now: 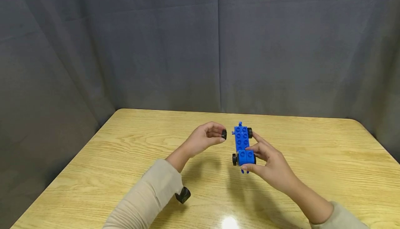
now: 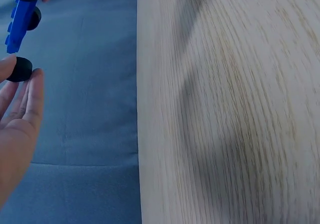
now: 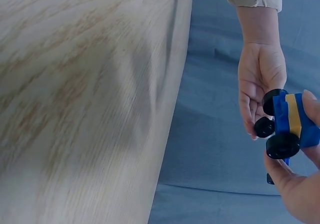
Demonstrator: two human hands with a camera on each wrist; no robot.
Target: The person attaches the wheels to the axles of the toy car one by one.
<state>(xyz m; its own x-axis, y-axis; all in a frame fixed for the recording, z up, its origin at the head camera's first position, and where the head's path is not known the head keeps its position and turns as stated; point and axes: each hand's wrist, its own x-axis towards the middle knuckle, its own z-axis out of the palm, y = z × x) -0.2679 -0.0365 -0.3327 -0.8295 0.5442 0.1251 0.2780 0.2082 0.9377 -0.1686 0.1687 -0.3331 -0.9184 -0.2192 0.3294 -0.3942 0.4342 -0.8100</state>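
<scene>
My left hand [image 1: 200, 140] pinches a small black wheel [image 1: 224, 134] between thumb and fingertips, above the table. Just right of it, my right hand [image 1: 272, 163] grips a blue toy car made of studded bricks [image 1: 241, 138] by its near end, also raised. Black wheels sit on the car's right side and at its near left corner. At the far left corner a bare blue axle peg [image 1: 233, 133] sticks out toward the wheel in my left hand, with a narrow gap between. The right wrist view reveals a yellow layer [image 3: 293, 115] in the car's body.
A light wood-grain table [image 1: 312, 145] lies below both hands. Grey-blue cloth [image 1: 168, 48] hangs behind its far edge and along the sides. A black wrist-worn device [image 1: 183, 195] shows beneath the left sleeve.
</scene>
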